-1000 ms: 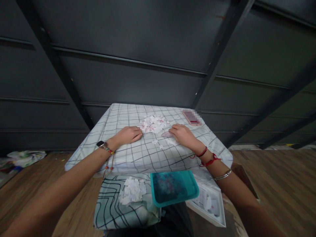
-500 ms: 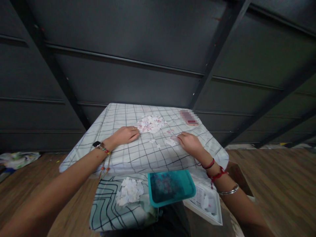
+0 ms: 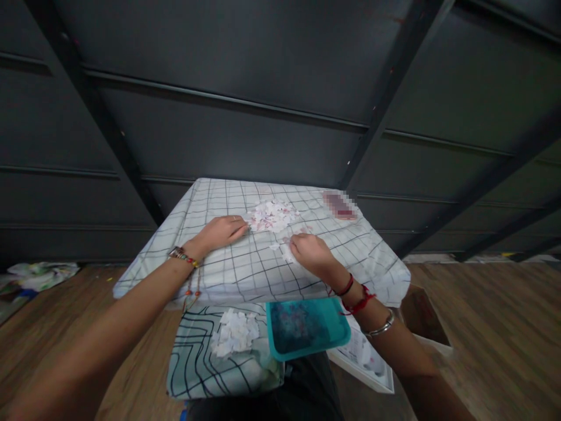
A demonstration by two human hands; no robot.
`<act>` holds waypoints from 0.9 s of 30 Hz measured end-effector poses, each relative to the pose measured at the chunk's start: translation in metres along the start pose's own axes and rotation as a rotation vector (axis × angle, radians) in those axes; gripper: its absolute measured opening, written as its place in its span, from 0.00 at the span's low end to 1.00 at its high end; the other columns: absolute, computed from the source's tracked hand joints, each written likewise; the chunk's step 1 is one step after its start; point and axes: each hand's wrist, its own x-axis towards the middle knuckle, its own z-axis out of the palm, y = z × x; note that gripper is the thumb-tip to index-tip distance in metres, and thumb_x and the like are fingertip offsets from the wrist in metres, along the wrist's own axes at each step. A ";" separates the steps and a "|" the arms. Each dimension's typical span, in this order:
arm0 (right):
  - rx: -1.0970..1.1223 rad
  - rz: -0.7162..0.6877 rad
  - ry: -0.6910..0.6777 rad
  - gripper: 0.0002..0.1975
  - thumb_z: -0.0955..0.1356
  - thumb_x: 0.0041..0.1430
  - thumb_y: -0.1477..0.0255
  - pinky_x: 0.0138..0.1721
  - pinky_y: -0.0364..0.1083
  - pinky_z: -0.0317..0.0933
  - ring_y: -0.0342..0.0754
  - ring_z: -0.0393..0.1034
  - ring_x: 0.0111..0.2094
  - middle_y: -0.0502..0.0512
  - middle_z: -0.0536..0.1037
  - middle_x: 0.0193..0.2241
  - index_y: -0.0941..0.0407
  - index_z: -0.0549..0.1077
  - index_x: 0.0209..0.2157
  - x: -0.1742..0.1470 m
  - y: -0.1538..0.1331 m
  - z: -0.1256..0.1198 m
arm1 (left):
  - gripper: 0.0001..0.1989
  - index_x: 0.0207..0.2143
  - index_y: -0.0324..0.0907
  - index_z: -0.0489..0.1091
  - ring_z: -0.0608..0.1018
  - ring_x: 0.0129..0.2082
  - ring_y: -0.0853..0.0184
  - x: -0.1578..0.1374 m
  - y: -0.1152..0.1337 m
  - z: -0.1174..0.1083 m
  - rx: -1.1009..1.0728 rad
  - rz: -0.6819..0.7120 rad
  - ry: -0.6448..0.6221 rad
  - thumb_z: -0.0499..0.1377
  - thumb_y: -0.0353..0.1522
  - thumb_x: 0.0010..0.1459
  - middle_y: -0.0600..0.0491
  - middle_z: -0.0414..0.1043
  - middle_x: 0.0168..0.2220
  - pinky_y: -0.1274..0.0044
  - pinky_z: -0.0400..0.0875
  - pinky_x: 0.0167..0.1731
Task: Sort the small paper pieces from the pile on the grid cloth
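A pile of small torn white paper scraps (image 3: 275,215), some marked pinkish red, lies on the checked cloth over the table (image 3: 228,275). My left hand (image 3: 224,230) rests at the pile's left edge, its fingers pressed together; anything between them is hidden. Just in front of the pile, my right hand (image 3: 312,252) is closed, with a paper scrap (image 3: 286,240) at its fingertips. A few loose white pieces lie under and beside it. Nearer my lap, a second heap of white scraps (image 3: 235,333) sits on folded patterned cloth (image 3: 197,362).
A teal plastic tray (image 3: 344,333) with a dark, reddish-speckled inside sits over my lap. Beside it is a white box (image 3: 379,383) holding packed items. A blurred-out phone-like object (image 3: 340,205) lies at the table's back right. A dark panelled wall (image 3: 245,140) stands behind.
My right hand has moved left, over the loose scraps and closer to the pile. The left hand stays by the pile, its fingers reaching slightly further. The view has shifted a little.
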 end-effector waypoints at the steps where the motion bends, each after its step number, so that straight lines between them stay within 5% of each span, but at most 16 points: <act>1: 0.007 -0.018 0.011 0.16 0.55 0.62 0.72 0.29 0.43 0.56 0.48 0.69 0.32 0.61 0.75 0.31 0.60 0.71 0.33 0.002 -0.005 0.002 | 0.17 0.33 0.39 0.67 0.72 0.31 0.69 -0.001 -0.001 0.000 -0.015 -0.013 0.003 0.42 0.36 0.63 0.51 0.69 0.31 0.78 0.65 0.33; 6: 0.109 -0.043 0.039 0.15 0.56 0.61 0.72 0.30 0.42 0.55 0.47 0.69 0.32 0.61 0.76 0.29 0.61 0.72 0.32 0.017 -0.023 0.003 | 0.18 0.32 0.39 0.67 0.72 0.32 0.68 -0.004 -0.010 -0.002 -0.071 -0.069 0.034 0.41 0.36 0.63 0.51 0.69 0.31 0.77 0.65 0.35; 11: 0.218 -0.043 0.041 0.14 0.57 0.61 0.73 0.35 0.41 0.54 0.45 0.68 0.35 0.58 0.76 0.32 0.60 0.72 0.33 0.027 -0.013 -0.004 | 0.18 0.30 0.39 0.67 0.72 0.33 0.66 -0.007 -0.020 -0.002 -0.084 -0.142 0.056 0.40 0.35 0.62 0.51 0.69 0.31 0.76 0.65 0.36; 23: 0.297 -0.387 0.092 0.14 0.57 0.63 0.72 0.38 0.41 0.55 0.43 0.64 0.35 0.54 0.72 0.31 0.59 0.72 0.34 0.017 0.001 0.003 | 0.18 0.34 0.39 0.68 0.72 0.35 0.64 -0.011 -0.036 0.005 -0.077 -0.298 0.086 0.40 0.35 0.61 0.49 0.70 0.33 0.74 0.65 0.38; 27: 0.283 -0.310 0.121 0.13 0.58 0.62 0.73 0.39 0.41 0.56 0.44 0.65 0.37 0.55 0.73 0.32 0.58 0.72 0.36 0.008 0.008 0.001 | 0.18 0.33 0.39 0.68 0.72 0.35 0.63 -0.011 -0.035 0.003 -0.084 -0.282 0.079 0.40 0.35 0.61 0.49 0.70 0.33 0.74 0.65 0.38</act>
